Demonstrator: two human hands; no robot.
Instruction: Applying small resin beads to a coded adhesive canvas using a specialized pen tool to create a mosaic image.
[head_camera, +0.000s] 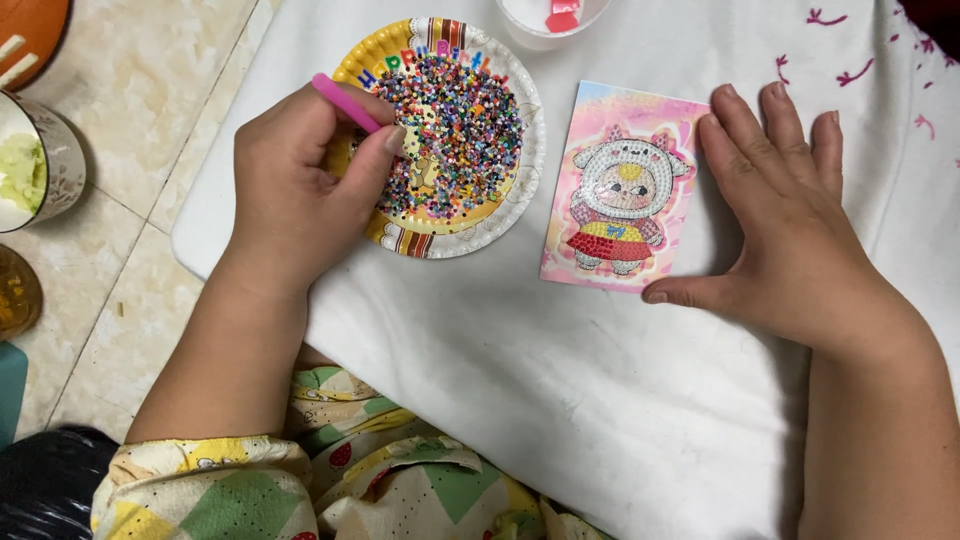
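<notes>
A pink pen-shaped applicator tool (345, 102) is gripped between the thumb and fingers of the left hand (300, 185), its upper end slanting up and to the left while its tip is hidden behind the fingers, over a heap of small multicoloured beads (455, 135). The beads are piled on a round paper plate (520, 195) with a yellow centre, a striped border and a scalloped white rim, which is set on a white cloth-covered tabletop (560, 380) near its left edge. Just beside the plate, to the right, a rectangular diamond-painting card (622, 185) is laid flat; a cartoon child in a white animal hood and a red skirt is shown on its pink background. The right hand (790, 230) is spread open and empty, palm down, with the thumb placed at the card's lower right corner and the fingers resting along its right edge. At the top edge of the view a white container (535, 30) holding a pink piece (563, 15) is partly seen. A beige tiled floor (130, 130) is visible to the left, where a cup with pale green contents (35, 165) is stood. Patterned clothing (330, 480) in yellow, green and white is seen at the bottom.
</notes>
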